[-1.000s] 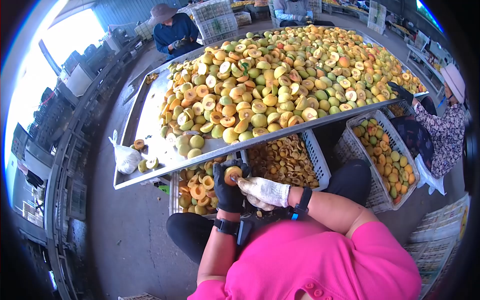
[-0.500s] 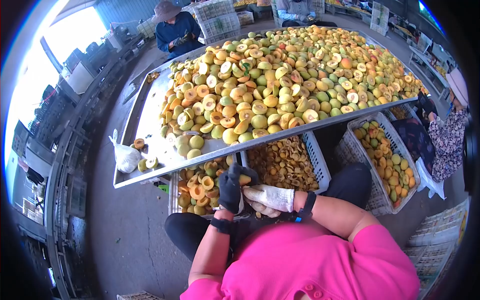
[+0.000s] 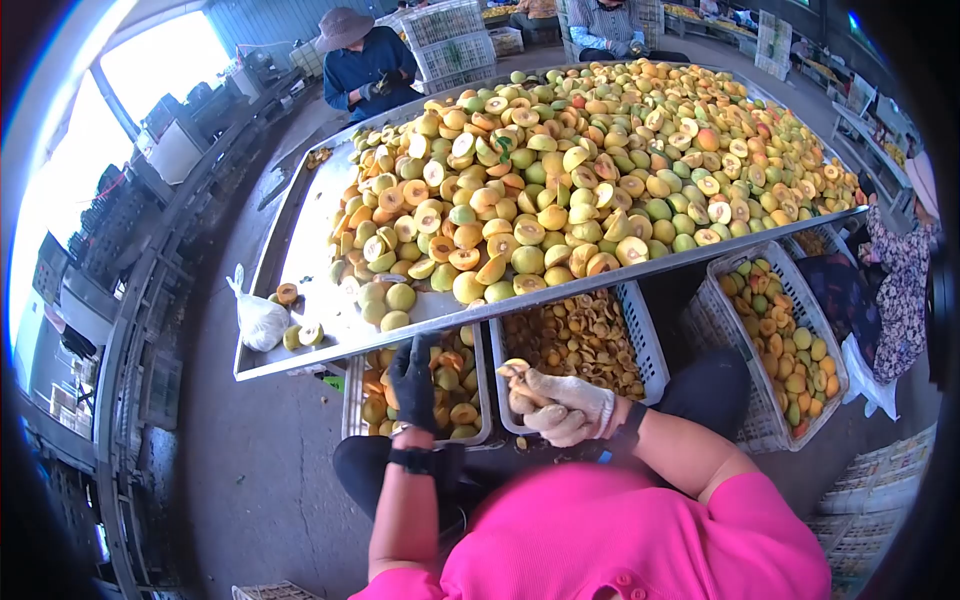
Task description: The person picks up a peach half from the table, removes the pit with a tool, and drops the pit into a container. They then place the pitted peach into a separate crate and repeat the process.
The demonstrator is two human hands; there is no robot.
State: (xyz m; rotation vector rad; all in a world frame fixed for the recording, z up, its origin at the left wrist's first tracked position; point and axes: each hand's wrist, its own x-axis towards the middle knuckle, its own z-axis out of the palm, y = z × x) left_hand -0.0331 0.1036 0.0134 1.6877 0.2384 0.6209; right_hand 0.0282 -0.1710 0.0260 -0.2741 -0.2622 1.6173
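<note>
My left hand (image 3: 412, 388), in a black glove, is over the left crate (image 3: 486, 400) of halved orange-yellow stone fruit (image 3: 462, 385). Its fingers are stretched upward and apart near the table edge, with no fruit visible in them. My right hand (image 3: 568, 408) wears a soiled white glove and is closed, thumb on top. A small pale-yellow piece of stone fruit (image 3: 514, 367) shows at its fingertips; whatever else lies inside the fist is hidden. This hand hangs in front of the middle crate (image 3: 655, 370), which holds thin brownish-orange fruit scraps (image 3: 575, 335).
A metal-rimmed table (image 3: 300, 225) carries a big heap of halved fruit (image 3: 560, 180). On its left corner sits a tied white plastic bag (image 3: 262, 322). Another fruit crate (image 3: 750, 350) stands at right, near a seated person (image 3: 890, 265). Two more people (image 3: 365, 70) work across the table.
My hands were together around a piece of fruit; now they are apart. The left has moved left and up over the left crate, its fingers opened; the right has shifted slightly right.
</note>
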